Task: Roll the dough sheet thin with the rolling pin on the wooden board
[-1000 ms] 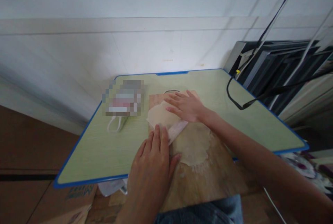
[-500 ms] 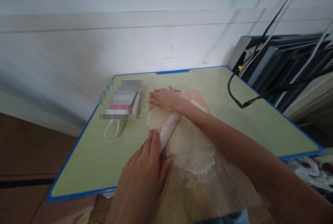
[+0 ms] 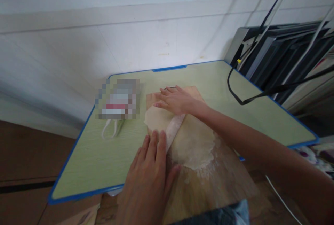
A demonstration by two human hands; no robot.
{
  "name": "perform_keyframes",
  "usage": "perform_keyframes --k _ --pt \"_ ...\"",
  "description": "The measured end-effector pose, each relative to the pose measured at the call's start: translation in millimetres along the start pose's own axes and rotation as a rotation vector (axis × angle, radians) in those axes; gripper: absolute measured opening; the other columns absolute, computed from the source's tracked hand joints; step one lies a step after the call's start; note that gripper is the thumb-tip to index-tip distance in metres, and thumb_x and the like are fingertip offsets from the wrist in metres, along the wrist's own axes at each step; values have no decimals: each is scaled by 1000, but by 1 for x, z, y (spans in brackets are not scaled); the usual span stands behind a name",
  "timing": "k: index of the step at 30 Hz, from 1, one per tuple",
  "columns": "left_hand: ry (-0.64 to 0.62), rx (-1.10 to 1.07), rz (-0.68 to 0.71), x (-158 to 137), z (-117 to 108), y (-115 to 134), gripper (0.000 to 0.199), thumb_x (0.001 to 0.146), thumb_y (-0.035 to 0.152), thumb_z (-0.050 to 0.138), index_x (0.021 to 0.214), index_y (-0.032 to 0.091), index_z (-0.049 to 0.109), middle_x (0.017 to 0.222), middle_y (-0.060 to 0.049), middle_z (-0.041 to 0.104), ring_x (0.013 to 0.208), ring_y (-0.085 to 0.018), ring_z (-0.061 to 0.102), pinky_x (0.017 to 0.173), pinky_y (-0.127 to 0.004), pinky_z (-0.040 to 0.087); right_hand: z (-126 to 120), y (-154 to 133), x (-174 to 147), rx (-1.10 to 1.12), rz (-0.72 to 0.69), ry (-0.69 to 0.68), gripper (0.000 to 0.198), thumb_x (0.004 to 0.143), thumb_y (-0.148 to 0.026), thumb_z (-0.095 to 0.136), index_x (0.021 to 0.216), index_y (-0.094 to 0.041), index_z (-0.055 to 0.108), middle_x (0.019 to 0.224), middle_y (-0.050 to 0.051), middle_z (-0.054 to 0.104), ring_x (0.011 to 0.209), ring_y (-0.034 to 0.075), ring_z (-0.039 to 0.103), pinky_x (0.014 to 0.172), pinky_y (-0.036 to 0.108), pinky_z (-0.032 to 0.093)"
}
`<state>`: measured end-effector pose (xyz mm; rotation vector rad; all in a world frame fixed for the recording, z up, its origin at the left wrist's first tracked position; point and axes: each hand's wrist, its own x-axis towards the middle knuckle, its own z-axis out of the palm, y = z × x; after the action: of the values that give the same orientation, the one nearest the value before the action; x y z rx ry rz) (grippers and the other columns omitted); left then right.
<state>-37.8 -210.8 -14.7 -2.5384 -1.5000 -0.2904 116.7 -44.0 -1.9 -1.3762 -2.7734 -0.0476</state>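
Observation:
A flour-dusted rolling pin (image 3: 174, 131) lies slantwise across a thin, flat sheet of dough (image 3: 195, 145). My left hand (image 3: 148, 167) rests over its near end, fingers stretched out and thumb apart. Over the far end lies my right hand (image 3: 179, 100), palm down with its fingers spread. Both ends of the pin are hidden beneath the hands. The dough has an uneven edge and sits on a wooden board (image 3: 227, 183) with flour smeared along its near part.
The board rests on a pale green table (image 3: 86, 162) with a blue rim. At left stands a pixelated object (image 3: 118, 98) with a white loop (image 3: 114, 127). A black strap (image 3: 242, 102) hangs at right, before dark flat panels (image 3: 284, 57). A white wall (image 3: 146, 40) rises behind.
The rolling pin and both hands have shifted slightly right across the dough. My right hand's fingers now point farther forward and are more spread. The camera view has moved slightly.

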Motion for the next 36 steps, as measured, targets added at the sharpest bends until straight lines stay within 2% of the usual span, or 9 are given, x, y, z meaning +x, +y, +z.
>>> perform_keyframes --k 5,13,18,24,28,32,36 --pt "3 22 34 -2 -5 10 72 83 39 59 138 6 28 137 -26 46 119 -37 52 86 -46 54 -7 2 -18 36 24 -50 59 96 -51 21 143 -17 34 148 14 36 134 32 33 106 51 28" --pt "-34 47 49 -8 -7 24 75 82 37 62 142 9 27 144 -24 37 124 -38 47 90 -46 52 -10 6 -38 72 72 -130 58 95 -51 22 143 -21 34 152 7 30 138 30 25 108 58 21" --pt "-12 87 83 -14 -4 32 81 78 38 67 142 6 28 145 -25 34 125 -40 45 93 -46 50 -11 7 -59 41 83 -91 52 96 -45 23 141 -23 39 150 9 32 137 31 27 106 62 22" --pt "-16 139 34 -15 -1 42 84 75 41 68 140 1 32 144 -26 36 121 -40 48 95 -49 47 -10 8 -85 15 54 -22 51 98 -37 20 137 -15 44 146 13 39 135 28 34 106 56 26" --pt "-9 182 24 -16 -1 47 83 74 42 68 139 2 36 143 -25 39 122 -39 48 96 -50 45 -7 8 -96 59 74 -8 51 98 -34 19 137 -13 44 145 12 41 135 25 33 107 50 29" --pt "-10 185 10 -18 -2 52 76 79 46 61 139 5 38 144 -22 38 125 -38 45 99 -54 40 -3 9 -115 143 105 71 54 97 -36 19 138 -10 42 144 13 42 135 23 33 108 47 30" --pt "-15 194 15 -18 -4 55 76 79 45 62 139 5 38 144 -23 37 125 -40 44 98 -58 38 -1 6 -142 191 127 103 57 97 -41 21 139 -8 40 145 15 39 136 22 32 110 47 28"
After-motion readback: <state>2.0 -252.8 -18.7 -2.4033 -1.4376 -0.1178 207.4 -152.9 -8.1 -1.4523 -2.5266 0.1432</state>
